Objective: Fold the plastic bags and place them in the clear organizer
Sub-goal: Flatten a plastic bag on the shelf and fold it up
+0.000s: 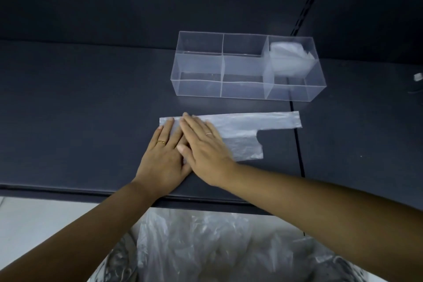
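While our left grip [163, 155] and right grip [206, 149] press flat with straight fingers [194, 124] on the plastic bag's [251, 121] left end, the bag lies spread on the tabletop [91, 110] just in front of the clear organizer [242, 95].

The left part of the plastic bag [240, 126] lies under the left hand [163, 155] and right hand [203, 146], out of sight there. The right hand overlaps the left and covers its thumb. Both forearms run out of the picture, the left at the bottom-left corner, the right at the right edge. The heap of loose bags [206, 247] below the table [68, 110] edge is cut off by the lower border and crossed by the arms; their number cannot be told. At the right end of the clear organizer [242, 90] sits a whitish wad [288, 57], perhaps a folded bag, hazy behind the walls. A small pale thing [418, 76] at the right edge is cut off and too small to name
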Motion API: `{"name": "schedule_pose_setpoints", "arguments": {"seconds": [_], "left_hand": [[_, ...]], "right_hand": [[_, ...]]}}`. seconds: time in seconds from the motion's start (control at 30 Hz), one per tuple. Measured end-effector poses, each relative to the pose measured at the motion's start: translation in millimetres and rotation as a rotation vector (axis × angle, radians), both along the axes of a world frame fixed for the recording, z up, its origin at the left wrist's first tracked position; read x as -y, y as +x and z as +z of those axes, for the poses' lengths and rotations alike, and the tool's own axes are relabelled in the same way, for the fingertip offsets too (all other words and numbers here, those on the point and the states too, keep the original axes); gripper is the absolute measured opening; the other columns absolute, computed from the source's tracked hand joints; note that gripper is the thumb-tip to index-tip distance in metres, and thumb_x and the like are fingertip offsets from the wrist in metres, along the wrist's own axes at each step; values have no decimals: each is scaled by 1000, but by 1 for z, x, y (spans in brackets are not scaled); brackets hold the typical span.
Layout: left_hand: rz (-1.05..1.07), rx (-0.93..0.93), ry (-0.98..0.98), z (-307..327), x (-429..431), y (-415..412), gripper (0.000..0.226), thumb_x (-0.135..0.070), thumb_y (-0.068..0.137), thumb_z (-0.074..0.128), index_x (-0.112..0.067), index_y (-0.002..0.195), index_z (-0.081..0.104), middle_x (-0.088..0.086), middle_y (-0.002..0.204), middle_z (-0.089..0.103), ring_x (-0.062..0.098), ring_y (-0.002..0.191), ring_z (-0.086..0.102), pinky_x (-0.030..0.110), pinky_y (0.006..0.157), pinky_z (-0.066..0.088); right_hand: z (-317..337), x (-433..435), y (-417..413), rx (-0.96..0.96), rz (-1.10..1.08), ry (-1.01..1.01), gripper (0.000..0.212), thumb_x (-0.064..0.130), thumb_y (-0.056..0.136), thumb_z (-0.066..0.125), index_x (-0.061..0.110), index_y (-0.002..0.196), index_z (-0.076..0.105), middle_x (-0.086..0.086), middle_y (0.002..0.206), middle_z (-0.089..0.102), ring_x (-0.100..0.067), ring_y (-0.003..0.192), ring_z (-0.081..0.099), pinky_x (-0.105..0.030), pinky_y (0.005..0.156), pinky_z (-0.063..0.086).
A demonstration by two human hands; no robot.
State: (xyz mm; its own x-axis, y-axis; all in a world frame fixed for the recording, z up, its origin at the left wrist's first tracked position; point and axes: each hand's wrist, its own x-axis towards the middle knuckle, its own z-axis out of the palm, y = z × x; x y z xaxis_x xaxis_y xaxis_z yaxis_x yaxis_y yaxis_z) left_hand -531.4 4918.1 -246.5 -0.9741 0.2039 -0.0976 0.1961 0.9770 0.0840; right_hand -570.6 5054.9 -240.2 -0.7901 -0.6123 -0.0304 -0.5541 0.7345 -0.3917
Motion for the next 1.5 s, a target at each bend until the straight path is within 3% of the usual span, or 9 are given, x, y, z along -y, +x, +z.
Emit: {"name": "schedule_pose_setpoints", "arguments": {"seconds": [0.4, 0.57, 0.67, 0.8, 1.03, 1.13, 1.3, 1.4, 1.5], "left_hand": [[54, 5, -44, -2, 2, 1, 83, -70, 87, 10, -19, 153, 18, 10, 160, 14, 34, 147, 8, 53, 118, 6], [-45, -148, 47, 7, 1, 5, 78, -62, 90, 33, -8, 147, 34, 12, 155, 27, 29, 145, 19, 50, 118, 11], [-226, -130, 172, 8, -10, 12, 69, -56, 92, 39, -7, 141, 44, 8, 151, 38, 23, 143, 25, 40, 117, 14], [-220, -23, 231, 5, -24, 15, 77, -60, 89, 44, -8, 145, 38, 4, 154, 31, 19, 144, 25, 32, 120, 10], [-137, -204, 270, 5, -33, 8, 51, -31, 79, 77, -4, 120, 65, 8, 128, 62, 25, 116, 60, 42, 97, 49], [-186, -337, 263, 3, -35, 7, 26, -12, 83, 70, -6, 108, 72, 6, 118, 69, 24, 105, 67, 36, 87, 54], [-198, -372, 269, 9, -41, 12, 25, -14, 84, 59, -9, 102, 75, 4, 108, 72, 21, 98, 70, 31, 79, 56], [-190, -334, 275, 13, -45, 16, 28, -14, 85, 52, -8, 100, 75, 5, 106, 73, 21, 96, 70, 31, 76, 57], [-156, -307, 319, 18, -45, 18, 19, -12, 81, 67, -7, 96, 76, 5, 101, 74, 21, 92, 71, 33, 74, 58]], "right_hand": [[-6, -129, -22, -101, -232, 268, 64, 45, 100, 26, 17, 153, 4, -3, 162, -4, -17, 148, -9, -34, 117, -13], [16, -151, 1, -182, -100, -28, 41, 44, 83, 62, 20, 116, 59, 0, 125, 50, -20, 116, 44, -27, 94, 26], [13, -156, 9, -142, -95, -46, 27, 22, 70, 84, 17, 92, 70, -1, 98, 56, -24, 89, 53, -33, 78, 34], [15, -146, 1, -113, -104, -75, 11, 7, 74, 79, 11, 78, 70, -4, 86, 58, -27, 82, 57, -41, 72, 46], [37, -152, -12, 340, -180, -179, 17, 12, 91, 59, 23, 78, 58, 10, 92, 52, -5, 86, 51, -23, 82, 40], [49, -153, -11, 208, -215, -121, 7, 22, 87, 64, 23, 82, 59, 9, 98, 52, -11, 96, 52, -30, 90, 41], [60, -120, 10, -104, -30, 93, 75, 69, 68, 55, 25, 128, 52, 6, 137, 46, -15, 126, 34, -31, 108, 15], [42, -97, 25, -63, 93, 164, 74, 54, 73, 66, 21, 137, 48, 5, 139, 49, -16, 128, 42, -31, 110, 19], [29, -96, 22, -122, -26, 27, 37, 15, 73, 78, 14, 109, 69, 0, 113, 69, -25, 102, 64, -36, 90, 45]]}}
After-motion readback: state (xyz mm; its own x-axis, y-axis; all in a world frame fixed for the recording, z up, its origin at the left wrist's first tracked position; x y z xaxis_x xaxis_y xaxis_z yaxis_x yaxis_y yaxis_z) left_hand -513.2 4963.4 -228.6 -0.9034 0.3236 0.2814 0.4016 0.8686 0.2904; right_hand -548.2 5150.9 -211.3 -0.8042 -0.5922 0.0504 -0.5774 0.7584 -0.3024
